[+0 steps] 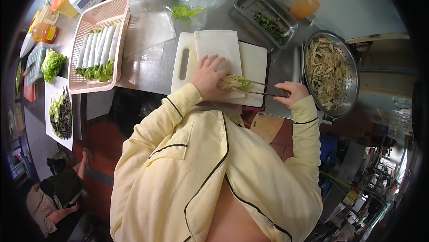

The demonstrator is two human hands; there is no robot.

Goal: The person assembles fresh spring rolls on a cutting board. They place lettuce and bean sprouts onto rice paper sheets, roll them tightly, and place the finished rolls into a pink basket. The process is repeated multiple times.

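Metal tongs point(263, 88) are in my right hand point(293, 93), their tips at a heap of shredded filling with some lettuce point(234, 83). My left hand point(211, 74) lies spread over a white wrapper sheet point(219, 45), its fingers beside the filling; whether it grips anything is not plain. The sheet lies on a white cutting board point(254, 57) with a handle slot. A steel colander point(356, 84) of shredded filling point(326, 71) stands just right of my right hand. Left of the board, a pink plastic basket point(124, 40) holds several white rolls point(99, 45) with lettuce at their ends.
A steel tray point(243, 5) of chopped green herbs point(269, 25) stands behind the board. Clear plastic sheets point(150, 29) and a lettuce leaf point(187, 11) lie behind left. Leafy greens point(61, 114) and a lettuce head point(53, 63) are at far left. A person point(57, 195) sits at lower left.
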